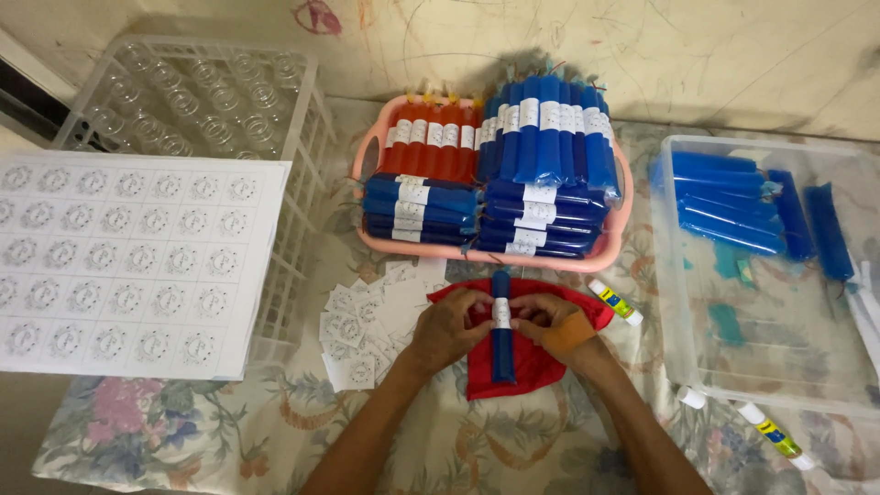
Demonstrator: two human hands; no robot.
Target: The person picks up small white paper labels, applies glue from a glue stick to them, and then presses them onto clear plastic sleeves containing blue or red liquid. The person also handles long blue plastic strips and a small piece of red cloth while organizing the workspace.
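Nearest us, our left hand (449, 328) and right hand (550, 323) close from both sides on a slim blue tube (501, 325), fingertips pinching a small white label (501, 313) around its middle; a tan plaster sits on the right hand's back. The tube lies lengthwise on a crumpled red cloth (532, 362), soft under it, likely to keep the slick plastic from rolling or wetting the floral tablecloth (183, 431). Loose cut paper labels (367, 330) scatter just left of the cloth, within easy reach; a glue stick (616, 302) lies just right. A printed label sheet (128, 261) rests flat over a white plastic crate (275, 137). Farther off, a pink basket (605, 257) is packed with labelled blue and red tubes; a clear tub (678, 348) at right holds unlabelled blue ones, kept apart.
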